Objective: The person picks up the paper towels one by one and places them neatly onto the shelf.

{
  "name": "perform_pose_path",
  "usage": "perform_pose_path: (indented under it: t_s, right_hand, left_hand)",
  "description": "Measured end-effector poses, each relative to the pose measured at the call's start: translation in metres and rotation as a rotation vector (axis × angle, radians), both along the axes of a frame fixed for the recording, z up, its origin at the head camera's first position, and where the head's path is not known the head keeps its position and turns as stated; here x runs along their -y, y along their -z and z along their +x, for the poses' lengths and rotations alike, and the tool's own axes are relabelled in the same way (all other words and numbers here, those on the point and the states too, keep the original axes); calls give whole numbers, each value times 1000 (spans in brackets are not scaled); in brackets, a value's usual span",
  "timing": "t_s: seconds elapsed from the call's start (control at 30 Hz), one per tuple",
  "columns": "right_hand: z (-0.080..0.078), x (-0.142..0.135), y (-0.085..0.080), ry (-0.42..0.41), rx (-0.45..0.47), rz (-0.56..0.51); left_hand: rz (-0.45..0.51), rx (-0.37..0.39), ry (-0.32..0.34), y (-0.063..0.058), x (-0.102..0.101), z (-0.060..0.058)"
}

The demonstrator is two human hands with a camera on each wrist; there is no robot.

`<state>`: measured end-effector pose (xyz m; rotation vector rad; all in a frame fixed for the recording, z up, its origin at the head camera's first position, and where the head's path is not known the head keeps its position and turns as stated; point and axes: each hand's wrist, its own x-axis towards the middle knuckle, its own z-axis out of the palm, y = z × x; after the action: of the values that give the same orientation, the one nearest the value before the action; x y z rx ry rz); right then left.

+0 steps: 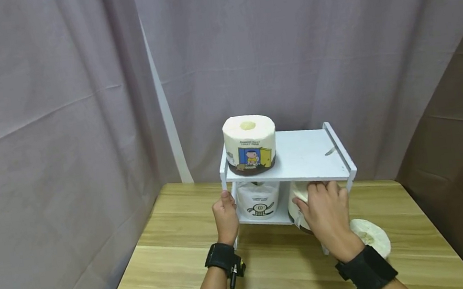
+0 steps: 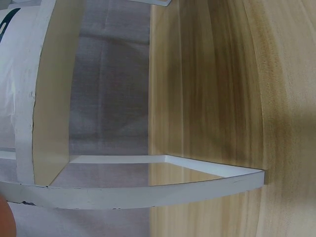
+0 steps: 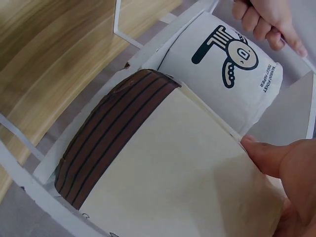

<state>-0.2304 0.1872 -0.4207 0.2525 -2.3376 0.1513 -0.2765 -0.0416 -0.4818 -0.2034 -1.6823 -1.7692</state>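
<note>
A white two-tier shelf rack (image 1: pixel 302 152) stands on the table. My left hand (image 1: pixel 225 218) grips its left upright, fingers curled round the post. With my right hand (image 1: pixel 330 214) I hold a toilet roll (image 3: pixel 173 163) with a brown striped band, thumb on one side. That roll sits at the right of the lower tier, tilted, its near end jutting past the front edge. Beside it on the same tier is a white-wrapped toilet roll (image 1: pixel 259 201) with a cartoon print. Another toilet roll (image 1: pixel 251 144), with a colourful picture, stands on the upper tier's left end.
One more toilet roll (image 1: pixel 373 238) is on the wooden table (image 1: pixel 176 257), right of the rack and partly hidden by my right wrist. Grey curtains (image 1: pixel 272 52) hang behind and at the left. The rack's thin frame legs (image 2: pixel 217 182) reach down to the tabletop.
</note>
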Motion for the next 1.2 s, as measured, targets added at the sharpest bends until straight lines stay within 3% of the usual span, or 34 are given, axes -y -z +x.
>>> perform_pose_path:
  t_s: [0.3, 0.73, 1.2]
  right_hand:
    - [8, -7, -2, -80, -12, 1]
    - [11, -18, -8, -121, 1, -39]
    - [9, -23, -11, -105, 188, -23]
  left_hand:
    - [-9, -24, -24, -3, 1, 0]
    - [-5, -13, 11, -1, -2, -2]
    - [0, -1, 4, 0, -2, 0]
